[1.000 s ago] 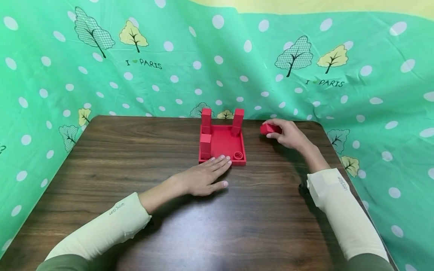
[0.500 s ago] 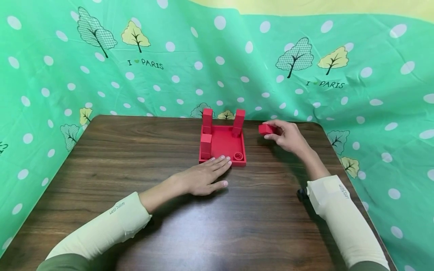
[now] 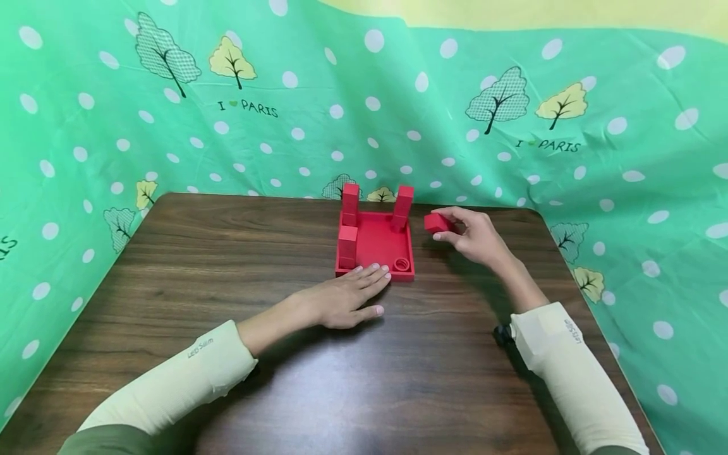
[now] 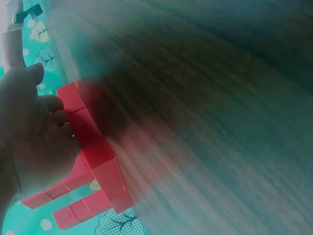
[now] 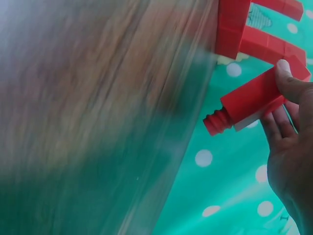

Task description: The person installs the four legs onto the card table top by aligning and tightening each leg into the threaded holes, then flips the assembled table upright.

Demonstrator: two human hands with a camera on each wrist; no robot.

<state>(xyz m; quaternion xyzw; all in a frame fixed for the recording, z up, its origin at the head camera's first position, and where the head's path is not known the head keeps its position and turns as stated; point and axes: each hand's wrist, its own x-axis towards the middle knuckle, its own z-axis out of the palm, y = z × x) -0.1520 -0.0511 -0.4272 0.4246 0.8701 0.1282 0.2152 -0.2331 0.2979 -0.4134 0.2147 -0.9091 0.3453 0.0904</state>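
Note:
A square red tabletop lies with its raised rim upward on the table, in the middle of the head view. Red legs stand at three corners: near left, far left and far right. At the near right corner sits a round threaded socket. My left hand rests on the near rim, fingers straight. To the right, my right hand grips a loose red leg between thumb and fingers. Its ridged screw end is exposed in the right wrist view.
A dark wood-grain table carries everything. Behind it hangs a green dotted cloth that meets the back edge, close behind the far legs. Pale sleeves cover both forearms.
My right hand has moved left with the loose leg, closer to the tabletop. My left hand stays on the near rim. The whole head view has shifted slightly.

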